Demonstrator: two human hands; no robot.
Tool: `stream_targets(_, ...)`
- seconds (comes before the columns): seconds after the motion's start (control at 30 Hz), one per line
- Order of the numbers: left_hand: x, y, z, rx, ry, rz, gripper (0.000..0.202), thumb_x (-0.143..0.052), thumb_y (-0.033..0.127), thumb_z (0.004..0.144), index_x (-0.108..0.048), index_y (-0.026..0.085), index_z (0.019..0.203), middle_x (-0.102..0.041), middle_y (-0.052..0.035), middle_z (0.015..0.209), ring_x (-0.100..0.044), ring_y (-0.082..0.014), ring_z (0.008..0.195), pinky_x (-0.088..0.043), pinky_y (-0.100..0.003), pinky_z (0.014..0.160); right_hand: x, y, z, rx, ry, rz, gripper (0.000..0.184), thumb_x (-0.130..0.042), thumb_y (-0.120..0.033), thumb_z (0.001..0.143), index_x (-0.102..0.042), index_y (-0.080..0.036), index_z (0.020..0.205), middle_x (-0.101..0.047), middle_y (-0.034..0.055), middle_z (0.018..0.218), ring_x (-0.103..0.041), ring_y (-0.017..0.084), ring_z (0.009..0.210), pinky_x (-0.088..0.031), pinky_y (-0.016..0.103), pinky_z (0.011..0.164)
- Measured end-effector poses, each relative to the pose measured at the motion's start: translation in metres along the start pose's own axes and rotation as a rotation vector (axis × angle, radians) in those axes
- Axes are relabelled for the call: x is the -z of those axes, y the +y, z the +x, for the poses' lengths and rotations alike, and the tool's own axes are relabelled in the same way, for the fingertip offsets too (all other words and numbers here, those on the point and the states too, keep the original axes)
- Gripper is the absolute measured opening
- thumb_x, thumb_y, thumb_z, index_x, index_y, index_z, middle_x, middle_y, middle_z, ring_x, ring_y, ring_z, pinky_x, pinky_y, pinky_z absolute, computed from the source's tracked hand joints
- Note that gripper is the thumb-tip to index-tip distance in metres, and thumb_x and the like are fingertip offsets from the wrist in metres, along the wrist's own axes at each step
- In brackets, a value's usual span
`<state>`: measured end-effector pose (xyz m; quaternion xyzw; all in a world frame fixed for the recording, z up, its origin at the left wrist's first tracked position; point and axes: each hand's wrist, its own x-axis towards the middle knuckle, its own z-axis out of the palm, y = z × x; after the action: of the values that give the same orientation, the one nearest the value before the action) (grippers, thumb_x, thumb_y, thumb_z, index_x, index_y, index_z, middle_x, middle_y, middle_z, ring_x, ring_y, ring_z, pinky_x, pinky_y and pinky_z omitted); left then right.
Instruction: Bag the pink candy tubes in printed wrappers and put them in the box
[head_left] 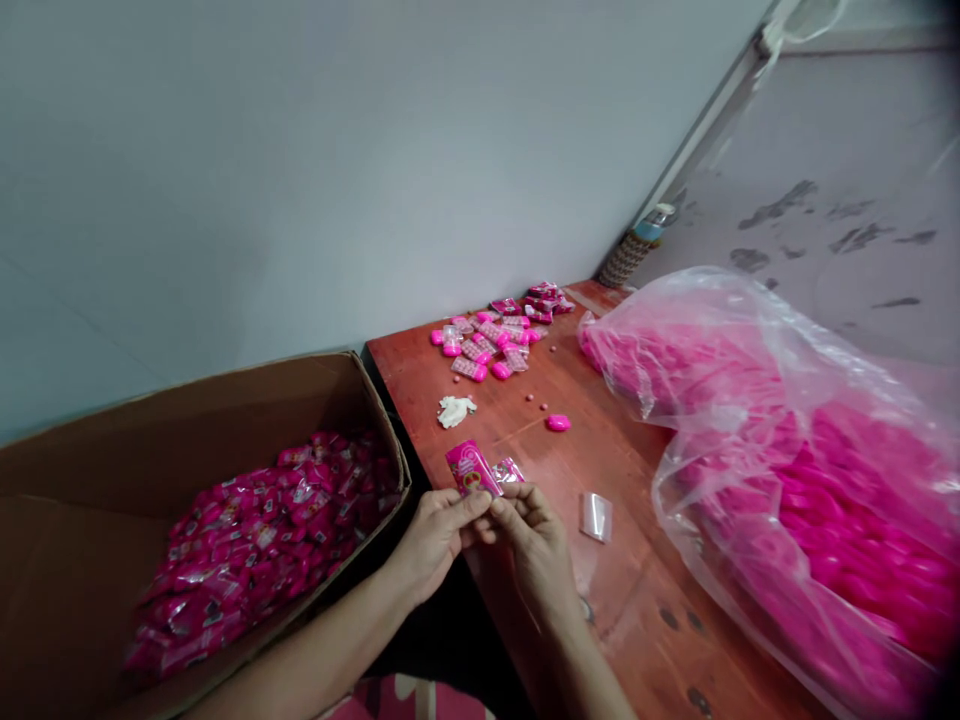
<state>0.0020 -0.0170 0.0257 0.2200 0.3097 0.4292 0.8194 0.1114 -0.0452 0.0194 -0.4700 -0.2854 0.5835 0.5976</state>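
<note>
Both hands meet at the near left edge of the red-brown table (637,510). My left hand (441,530) is closed, its thumb pressed on the lower end of a pink printed packet (471,468). My right hand (531,530) is closed too, thumb and fingers pinching the same end of that packet. Just behind the right fingers lies another shiny pink packet (508,470); whether the fingers touch it I cannot tell. Right of the hands is a small clear sachet (597,517). Beyond them sit a single pink plastic piece (558,423) and a crumpled white scrap (456,411).
On the left stands a cardboard box (390,440) with many pink packets (255,540) inside. A large clear bag (712,440) of pink plastic pieces covers the table's right side. Pink pieces with clear sachets (487,345) are heaped near the wall, and a bottle (637,245) stands in the corner.
</note>
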Motion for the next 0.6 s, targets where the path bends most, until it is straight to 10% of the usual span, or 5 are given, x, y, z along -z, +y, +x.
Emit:
stream_targets(0.23,0.037,0.043,-0.028,-0.141,0.276,0.064,0.028,-0.068,0.035,0.068,-0.067,0.009,0.079,-0.068,-0.0136,0.09,-0.063,-0.0226,0.085,-0.049,-0.032,0.076,-0.014,-0.016,0.037,0.188,-0.212,-0.569,0.014,-0.061,-0.033,0.076,-0.06,-0.02,0.079,-0.062,-0.0007,0.069,-0.058,0.014,0.062,-0.045,0.025,0.057)
stream_targets(0.4,0.086,0.078,-0.04,-0.063,0.628,0.386,0.046,-0.06,0.054,0.067,-0.064,0.008,0.063,-0.069,-0.016,0.072,-0.066,-0.0228,0.064,-0.049,-0.024,0.048,0.006,-0.033,0.124,0.578,-0.179,-1.221,0.021,-0.043,-0.023,0.086,-0.061,-0.02,0.096,-0.066,0.0058,0.091,-0.06,0.018,0.082,-0.044,0.029,0.073)
stream_targets(0.6,0.07,0.104,0.037,-0.47,0.407,0.896,0.027,-0.063,0.038,0.07,-0.069,0.018,0.088,-0.069,-0.008,0.089,-0.063,-0.0215,0.075,-0.05,-0.028,0.063,0.004,-0.025,0.192,0.664,-0.392,-1.392,0.023,-0.045,-0.014,0.084,-0.063,-0.019,0.097,-0.063,0.0065,0.098,-0.056,0.017,0.088,-0.042,0.025,0.076)
